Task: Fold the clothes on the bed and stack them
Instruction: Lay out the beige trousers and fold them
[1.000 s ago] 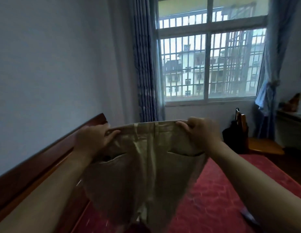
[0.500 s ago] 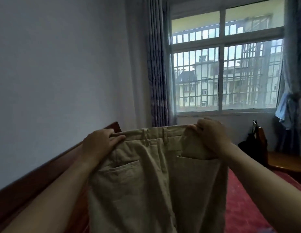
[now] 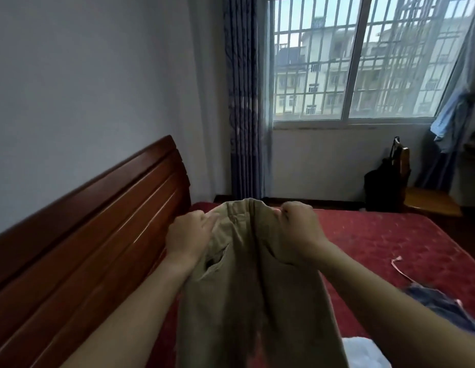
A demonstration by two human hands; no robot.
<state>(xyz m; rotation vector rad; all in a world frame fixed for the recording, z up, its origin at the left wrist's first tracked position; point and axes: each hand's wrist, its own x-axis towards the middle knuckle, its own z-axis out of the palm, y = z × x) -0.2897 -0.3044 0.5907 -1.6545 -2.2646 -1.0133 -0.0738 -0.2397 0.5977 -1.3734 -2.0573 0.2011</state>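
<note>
I hold a pair of khaki trousers (image 3: 255, 301) up over the bed (image 3: 377, 240), which has a red patterned cover. My left hand (image 3: 190, 239) grips the left side of the waistband, and my right hand (image 3: 297, 232) grips the right side. The two hands are close together, so the waistband bulges up between them and the trousers are doubled lengthwise. The legs hang down out of the frame. A dark blue garment (image 3: 441, 306) lies on the bed at the right, and a white cloth (image 3: 364, 351) shows at the bottom edge.
A dark wooden headboard (image 3: 93, 229) runs along the left wall. Beyond the bed are a barred window (image 3: 364, 62) with blue curtains (image 3: 243, 102). A wooden chair (image 3: 422, 200) with a black bag (image 3: 382, 187) on it stands at the far right.
My hands have come down and moved closer together, folding the spread waistband in half lengthwise. The view has tilted lower, so more of the bed shows.
</note>
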